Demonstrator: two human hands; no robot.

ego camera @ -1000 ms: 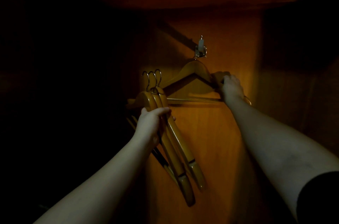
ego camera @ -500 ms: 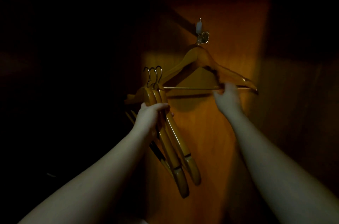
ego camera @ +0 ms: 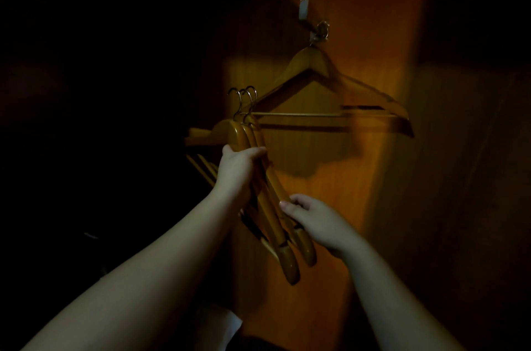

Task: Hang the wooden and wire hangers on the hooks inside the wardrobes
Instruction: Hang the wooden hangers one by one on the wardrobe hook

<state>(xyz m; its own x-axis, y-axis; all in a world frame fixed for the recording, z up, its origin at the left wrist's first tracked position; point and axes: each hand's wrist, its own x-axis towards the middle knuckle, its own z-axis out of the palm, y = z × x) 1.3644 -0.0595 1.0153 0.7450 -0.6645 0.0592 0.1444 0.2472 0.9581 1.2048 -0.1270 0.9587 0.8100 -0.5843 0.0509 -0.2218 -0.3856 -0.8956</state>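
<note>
One hanger was up; our right hand had come back for the next.

Our right hand [ego camera: 319,224] had let go of the hung hanger [ego camera: 313,63] and dropped to the bundle of hangers [ego camera: 270,207], fingertips curled on its nearest arm, a light pinch as far as we could tell. The hung hanger, far above that hand, sat on the hook [ego camera: 319,31] and looked blurred, probably swinging. Our left hand [ego camera: 238,169] gripped the bundle near the necks, just up-left of the right. So one was done and three seemed left. Room was open to the right along the wardrobe wall [ego camera: 373,207]; the bundle's wire hooks [ego camera: 244,97] stood close by the hung hanger's crossbar [ego camera: 301,114] and could snag it. To the left all was dark.
</note>
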